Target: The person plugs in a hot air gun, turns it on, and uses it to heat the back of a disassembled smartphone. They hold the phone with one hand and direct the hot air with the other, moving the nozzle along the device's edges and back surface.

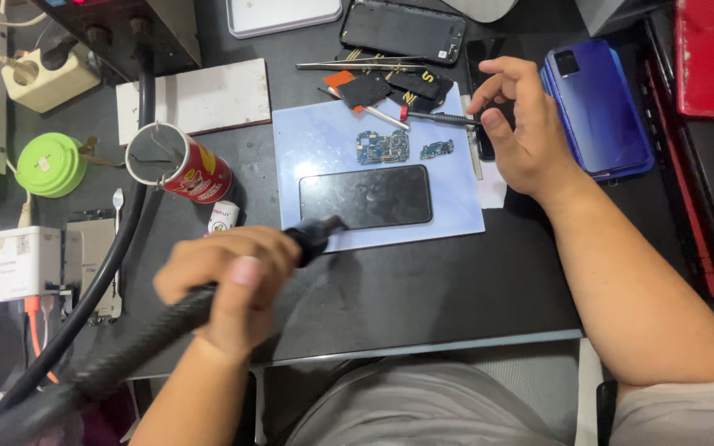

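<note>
My left hand (229, 285) grips the black hose nozzle (311, 235) over the phone (365, 196); my right hand (522, 132) hovers open, empty, beside the screwdriver (440, 118).

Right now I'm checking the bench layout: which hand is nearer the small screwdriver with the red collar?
Right. The right hand sits at the screwdriver, fingertips by its black handle. The left hand is well below, holding the black hose tool.

One head-worn camera looks steeply down, close over the dark workbench (423, 289)
</note>
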